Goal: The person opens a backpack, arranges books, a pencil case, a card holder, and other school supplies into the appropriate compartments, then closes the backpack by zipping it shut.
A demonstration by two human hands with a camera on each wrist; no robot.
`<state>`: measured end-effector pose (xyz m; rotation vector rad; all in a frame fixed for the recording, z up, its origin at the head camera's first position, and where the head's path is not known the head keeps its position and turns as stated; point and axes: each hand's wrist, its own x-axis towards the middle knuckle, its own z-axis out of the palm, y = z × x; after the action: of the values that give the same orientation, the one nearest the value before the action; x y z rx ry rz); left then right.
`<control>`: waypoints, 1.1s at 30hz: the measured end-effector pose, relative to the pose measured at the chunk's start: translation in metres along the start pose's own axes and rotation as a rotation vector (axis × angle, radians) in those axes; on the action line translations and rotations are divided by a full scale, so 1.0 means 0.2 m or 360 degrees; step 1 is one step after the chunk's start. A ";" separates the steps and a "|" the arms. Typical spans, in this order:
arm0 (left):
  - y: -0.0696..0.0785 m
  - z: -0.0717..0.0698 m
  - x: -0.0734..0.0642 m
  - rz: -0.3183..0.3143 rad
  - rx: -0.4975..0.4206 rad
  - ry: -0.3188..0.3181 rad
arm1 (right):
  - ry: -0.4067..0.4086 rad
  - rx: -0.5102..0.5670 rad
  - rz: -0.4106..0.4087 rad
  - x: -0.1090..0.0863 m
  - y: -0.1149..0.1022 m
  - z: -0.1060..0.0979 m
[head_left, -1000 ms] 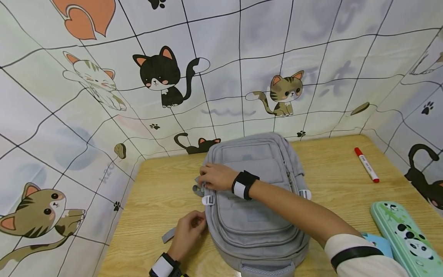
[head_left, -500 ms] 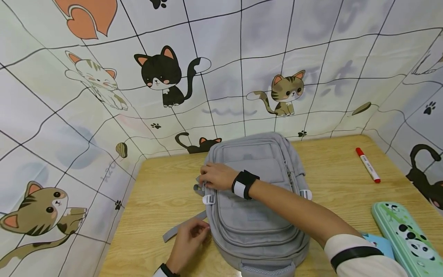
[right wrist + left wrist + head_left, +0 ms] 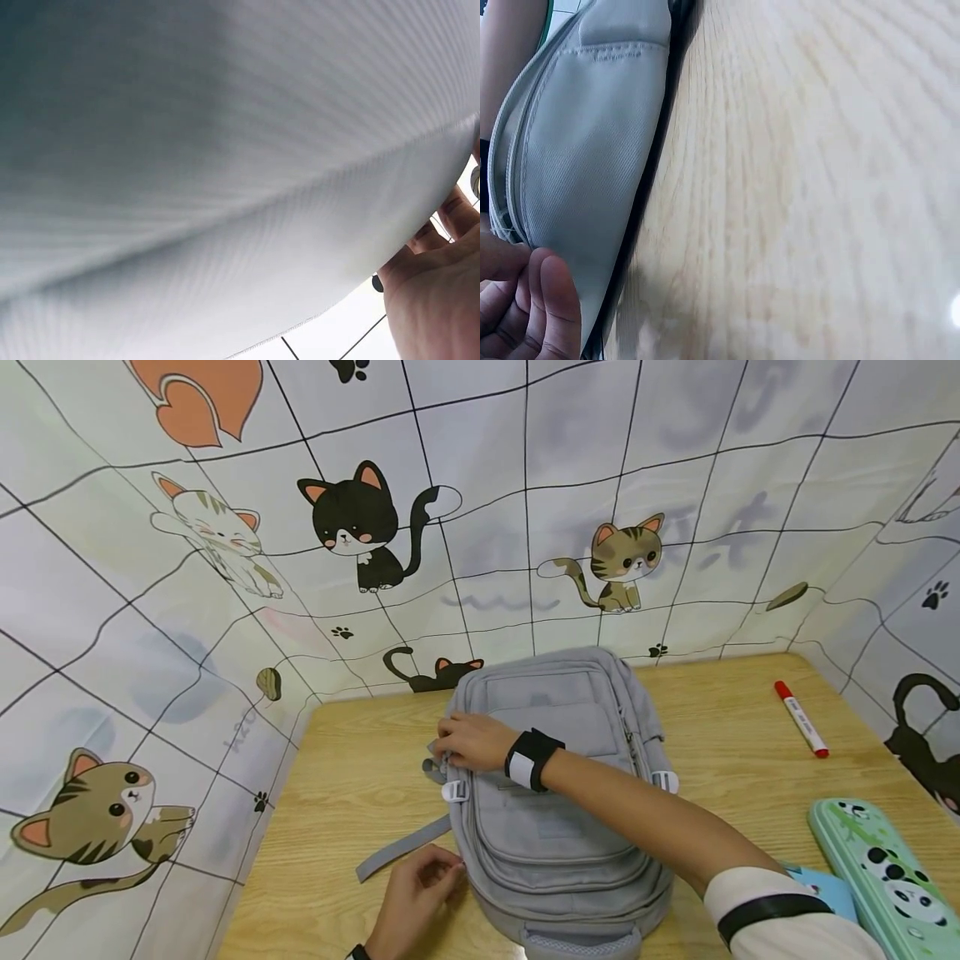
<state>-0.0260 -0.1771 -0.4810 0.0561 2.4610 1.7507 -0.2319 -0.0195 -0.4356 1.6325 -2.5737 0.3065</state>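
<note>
A grey backpack (image 3: 555,827) lies on the wooden table, its front pockets facing up. Low on its left side, my left hand (image 3: 420,889) pinches at the zipper seam with thumb and fingers. In the left wrist view the fingertips meet on the zipper (image 3: 514,202); the pull between them is hidden. My right arm crosses over the bag. With curled fingers my right hand (image 3: 480,743) grips the bag's upper left edge, just above a white buckle (image 3: 454,791). Grey fabric fills most of the right wrist view, the hand at its right edge.
A grey strap (image 3: 401,850) sticks out leftward from the bag onto the table (image 3: 352,760). To the right lie a red-capped marker (image 3: 801,718), a green panda pencil case (image 3: 881,868) and a blue item (image 3: 821,889) partly under the sleeve. A cat-print sheet (image 3: 495,527) hangs behind.
My left hand has slid down along the bag's left side, toward the bottom of the view, uncovering more of the grey strap. The right hand keeps its hold on the upper left edge.
</note>
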 end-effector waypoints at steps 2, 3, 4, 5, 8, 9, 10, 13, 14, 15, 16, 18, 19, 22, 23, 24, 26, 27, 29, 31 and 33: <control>0.00 0.01 -0.01 -0.0004 -0.0018 -0.0016 | 0.0006 -0.0005 -0.0005 0.00 0.00 0.00; 0.00 0.01 -0.02 -0.0010 -0.0030 -0.0027 | 0.0007 -0.0003 -0.0009 0.00 0.00 0.00; 0.01 0.01 -0.03 -0.0019 -0.0037 -0.0036 | 0.0007 -0.0004 -0.0010 0.00 0.00 0.00; 0.01 0.02 -0.03 -0.0024 -0.0041 -0.0039 | 0.0008 -0.0006 -0.0011 0.00 0.00 0.01; 0.01 0.03 -0.05 -0.0023 -0.0045 -0.0048 | 0.0012 -0.0006 -0.0011 0.00 0.00 0.01; 0.02 0.03 -0.05 -0.0019 -0.0046 -0.0049 | 0.0011 -0.0002 -0.0010 0.00 0.00 0.01; 0.02 0.03 -0.06 -0.0013 -0.0045 -0.0052 | 0.0012 -0.0001 -0.0008 0.00 0.01 0.02; 0.03 0.04 -0.07 0.0004 -0.0052 -0.0076 | 0.0010 0.0008 -0.0006 0.00 0.01 0.03; 0.03 0.04 -0.07 0.0008 -0.0056 -0.0081 | 0.0010 0.0007 -0.0006 0.00 0.02 0.03; 0.03 0.04 -0.08 0.0011 -0.0056 -0.0088 | 0.0009 0.0001 -0.0007 0.00 0.02 0.04; 0.03 0.04 -0.08 0.0013 -0.0054 -0.0094 | 0.0009 -0.0001 -0.0007 0.01 0.02 0.04; 0.04 0.05 -0.09 0.0020 -0.0059 -0.0102 | 0.0007 -0.0013 -0.0005 0.01 0.03 0.05; 0.04 0.05 -0.09 0.0025 -0.0070 -0.0106 | 0.0003 -0.0015 -0.0005 0.01 0.03 0.05; 0.06 0.06 -0.11 0.0055 -0.0107 -0.0129 | 0.0007 -0.0023 -0.0001 0.01 0.03 0.05; 0.06 0.07 -0.11 0.0070 -0.0113 -0.0138 | 0.0007 -0.0026 -0.0001 0.01 0.02 0.04; 0.07 0.07 -0.12 0.0090 -0.0114 -0.0148 | 0.0008 -0.0026 -0.0002 0.01 0.02 0.04; 0.07 0.08 -0.12 0.0138 -0.0099 -0.0169 | 0.0012 -0.0032 -0.0005 0.01 0.02 0.04; 0.07 0.09 -0.13 0.0168 -0.0087 -0.0176 | 0.0008 -0.0031 -0.0005 0.01 0.02 0.04; 0.08 0.09 -0.14 0.0222 -0.0076 -0.0188 | 0.0002 -0.0030 -0.0002 0.01 0.02 0.04; 0.08 0.10 -0.14 0.0295 -0.0068 -0.0202 | -0.0005 -0.0025 0.0002 0.01 0.02 0.04; 0.08 0.11 -0.15 0.0350 -0.0072 -0.0224 | -0.0012 -0.0022 0.0007 0.01 0.02 0.03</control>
<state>0.0055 -0.1547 -0.4696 0.4460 2.3907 1.8142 -0.2355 -0.0219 -0.4424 1.6268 -2.5793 0.2832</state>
